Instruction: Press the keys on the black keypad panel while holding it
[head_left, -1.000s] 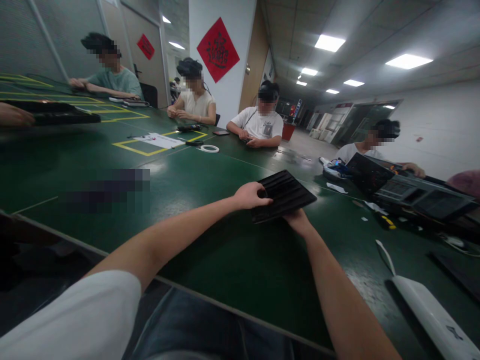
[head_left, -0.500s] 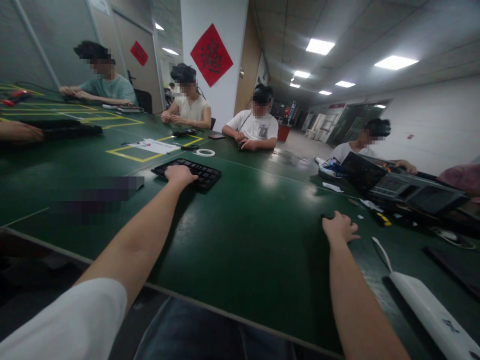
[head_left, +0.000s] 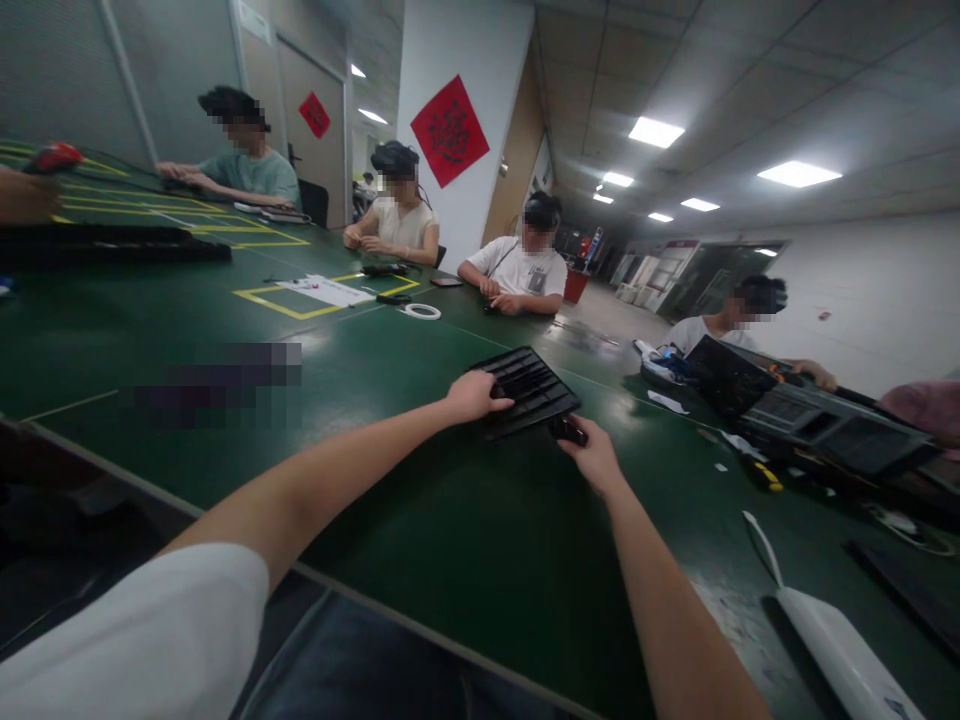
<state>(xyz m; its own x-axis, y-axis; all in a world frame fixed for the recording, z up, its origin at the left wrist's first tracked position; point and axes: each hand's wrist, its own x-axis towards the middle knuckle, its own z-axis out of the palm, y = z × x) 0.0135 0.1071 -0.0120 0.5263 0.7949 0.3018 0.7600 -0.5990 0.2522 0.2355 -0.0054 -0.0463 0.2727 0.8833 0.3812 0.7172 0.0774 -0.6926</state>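
Observation:
A black slotted tray is tilted above the green table, in front of me. My left hand grips its left edge, thumb on top. Close to the tray's near right corner is my right hand, its fingers closed round a small black object. What that small object is cannot be made out. Whether it touches the tray is unclear.
White tape roll and paper lie beyond, within yellow markings or near them. On the right are an open computer case, a yellow-black tool and a white device. Several people sit around the table.
The tray has moved right and been raised and tilted in my left hand. My right hand has come left toward the tray with the small black object. The view has shifted slightly.

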